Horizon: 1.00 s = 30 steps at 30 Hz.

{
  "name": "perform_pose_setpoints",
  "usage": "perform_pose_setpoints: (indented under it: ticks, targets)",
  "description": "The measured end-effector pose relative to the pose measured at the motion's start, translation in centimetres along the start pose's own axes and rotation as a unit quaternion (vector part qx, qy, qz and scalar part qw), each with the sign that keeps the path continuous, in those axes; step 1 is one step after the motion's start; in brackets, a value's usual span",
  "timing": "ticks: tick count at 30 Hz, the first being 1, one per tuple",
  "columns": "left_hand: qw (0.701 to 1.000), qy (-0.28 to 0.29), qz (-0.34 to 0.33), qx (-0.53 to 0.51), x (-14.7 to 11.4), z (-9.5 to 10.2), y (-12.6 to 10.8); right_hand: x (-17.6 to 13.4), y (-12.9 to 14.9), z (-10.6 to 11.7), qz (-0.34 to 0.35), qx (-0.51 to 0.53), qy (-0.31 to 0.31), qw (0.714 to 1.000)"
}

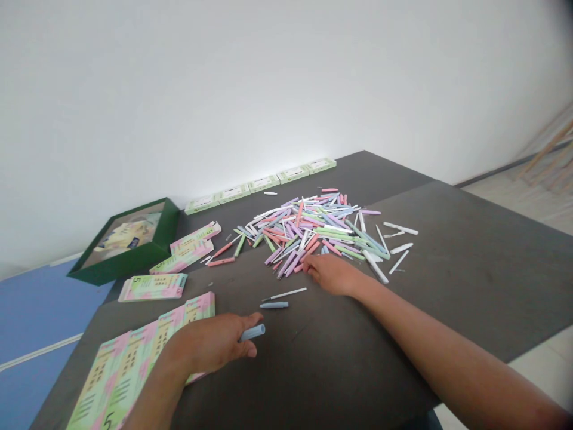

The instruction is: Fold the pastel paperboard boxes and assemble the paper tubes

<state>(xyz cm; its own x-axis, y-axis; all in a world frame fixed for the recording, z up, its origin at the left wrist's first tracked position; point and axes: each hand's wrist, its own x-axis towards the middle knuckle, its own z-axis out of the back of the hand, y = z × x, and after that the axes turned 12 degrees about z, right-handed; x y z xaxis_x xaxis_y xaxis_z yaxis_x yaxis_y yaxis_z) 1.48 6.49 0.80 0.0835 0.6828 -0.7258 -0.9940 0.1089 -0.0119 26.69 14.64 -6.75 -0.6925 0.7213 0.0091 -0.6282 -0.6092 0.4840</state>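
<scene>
My left hand (pixel 219 341) is closed around a light blue pen barrel (pixel 253 332), whose open end sticks out between thumb and fingers. On the table just beyond it lie a light blue pen tip piece (pixel 274 305) and a white pen refill (pixel 287 293). My right hand (pixel 329 273) is at the near edge of a heap of pastel pen parts (pixel 308 224) in pink, purple, green, blue and white. Its fingers are bent together against the heap, and what they hold, if anything, is hidden.
Printed pink and green pen boxes (pixel 152 340) lie at the left, partly under my left arm. A green open box (pixel 156 242) with packets inside stands at the back left. Several flat light green boxes (pixel 264 183) line the wall. White pen parts (pixel 401 248) lie right of the heap.
</scene>
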Motion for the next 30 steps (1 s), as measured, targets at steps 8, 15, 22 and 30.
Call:
perform_pose_setpoints:
  ticks: [8, 15, 22, 30]
  targets:
    - [1.0, -0.005, -0.006, 0.024, -0.4, 0.8, 0.1, 0.2, 0.7, 0.3, -0.029, 0.147, -0.019, 0.989]
    - [1.0, 0.004, 0.016, 0.02, 0.0, 0.8, 0.1, 0.2, 0.7, -1.3, -0.005, -0.027, 0.009, 1.0]
    - [1.0, 0.0, 0.011, -0.01, 0.3, 0.4, 0.3, 0.3, 1.9, -2.6, -0.011, -0.055, 0.015, 0.998]
    - [1.0, 0.009, 0.01, -0.003, 0.3, 0.5, 0.1, 0.5, -2.2, 1.2, -0.136, -0.1, -0.076, 0.983]
